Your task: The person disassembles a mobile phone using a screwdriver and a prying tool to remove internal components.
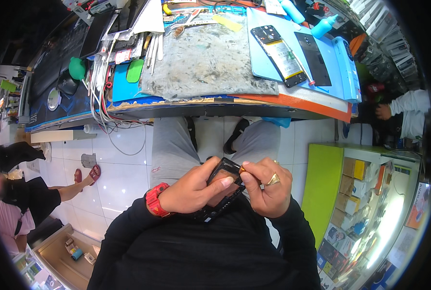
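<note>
Above my lap, my left hand (pixel 189 192) grips a black phone frame (pixel 221 197) with a coppery inner face, its thumb lying across it. My right hand (pixel 272 189), with a ring on one finger, is closed in a pinch at the frame's upper right edge. Between its thumb and forefinger shows a small orange-brown piece (pixel 242 169), too small to name. On the bench lies an opened phone (pixel 279 57) with its battery showing. Beside it are a thin screwdriver (pixel 303 69) and a dark flat panel (pixel 317 59).
A stained grey work mat (pixel 201 63) covers the bench middle, beside a blue mat (pixel 260 65). Tweezers (pixel 192 24), cables (pixel 97 79) and a green blower bulb (pixel 77 68) lie leftward. A glass display case (pixel 355 193) stands right; another person (pixel 19 193) sits left.
</note>
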A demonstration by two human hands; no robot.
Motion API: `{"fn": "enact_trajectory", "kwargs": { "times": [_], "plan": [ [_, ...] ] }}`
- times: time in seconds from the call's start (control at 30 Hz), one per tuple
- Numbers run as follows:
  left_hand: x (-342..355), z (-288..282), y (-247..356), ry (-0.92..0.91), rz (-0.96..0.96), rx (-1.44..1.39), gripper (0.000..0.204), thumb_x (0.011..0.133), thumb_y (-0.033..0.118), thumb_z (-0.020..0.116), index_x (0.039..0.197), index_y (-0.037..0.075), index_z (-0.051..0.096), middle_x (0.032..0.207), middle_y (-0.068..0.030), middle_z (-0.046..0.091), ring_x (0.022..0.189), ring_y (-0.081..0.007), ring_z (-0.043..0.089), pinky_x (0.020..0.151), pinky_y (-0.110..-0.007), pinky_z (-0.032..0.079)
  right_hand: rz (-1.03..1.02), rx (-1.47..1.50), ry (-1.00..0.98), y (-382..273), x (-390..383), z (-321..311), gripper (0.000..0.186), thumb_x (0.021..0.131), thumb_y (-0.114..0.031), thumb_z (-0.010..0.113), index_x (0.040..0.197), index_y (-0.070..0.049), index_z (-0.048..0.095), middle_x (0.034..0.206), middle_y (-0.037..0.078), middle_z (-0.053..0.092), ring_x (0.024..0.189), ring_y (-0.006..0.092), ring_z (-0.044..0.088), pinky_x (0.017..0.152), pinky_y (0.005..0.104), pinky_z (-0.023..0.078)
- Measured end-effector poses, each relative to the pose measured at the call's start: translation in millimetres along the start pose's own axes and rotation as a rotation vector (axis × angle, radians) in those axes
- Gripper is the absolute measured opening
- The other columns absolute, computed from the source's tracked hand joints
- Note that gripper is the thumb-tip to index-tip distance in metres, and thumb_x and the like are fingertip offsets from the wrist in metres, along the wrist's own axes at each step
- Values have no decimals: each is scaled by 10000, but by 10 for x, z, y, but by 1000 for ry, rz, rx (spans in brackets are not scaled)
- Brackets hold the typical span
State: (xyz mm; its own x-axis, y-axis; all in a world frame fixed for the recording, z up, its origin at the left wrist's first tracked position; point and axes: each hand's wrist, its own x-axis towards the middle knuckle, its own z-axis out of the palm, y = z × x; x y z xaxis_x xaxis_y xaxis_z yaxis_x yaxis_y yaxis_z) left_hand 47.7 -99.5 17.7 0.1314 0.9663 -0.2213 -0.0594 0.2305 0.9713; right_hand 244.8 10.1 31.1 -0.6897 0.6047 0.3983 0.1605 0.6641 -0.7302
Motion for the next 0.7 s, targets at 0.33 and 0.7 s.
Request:
{"fn": "enact_trajectory", "kwargs": {
  "times": [0.33, 0.7],
  "plan": [
    [-14, 10, -23, 14, 11, 50, 322, 1103, 271, 579, 1184, -25, 485, 889, -186, 673, 781, -234, 638, 735, -382, 512, -236, -304, -16, -1, -30, 43, 332, 840, -33, 808, 1148, -35, 685, 788, 53, 596, 597, 209, 596, 510, 346, 456],
    [-12, 54, -50, 4, 97, 76, 320, 1103, 277, 560, 1153, -29, 480, 843, -217, 654, 730, -329, 655, 692, -416, 503, -121, -94, -46, -5, 34, -14, 257, 867, -36, 791, 1105, -29, 692, 783, 65, 617, 614, 239, 613, 520, 358, 465]
  ]
}}
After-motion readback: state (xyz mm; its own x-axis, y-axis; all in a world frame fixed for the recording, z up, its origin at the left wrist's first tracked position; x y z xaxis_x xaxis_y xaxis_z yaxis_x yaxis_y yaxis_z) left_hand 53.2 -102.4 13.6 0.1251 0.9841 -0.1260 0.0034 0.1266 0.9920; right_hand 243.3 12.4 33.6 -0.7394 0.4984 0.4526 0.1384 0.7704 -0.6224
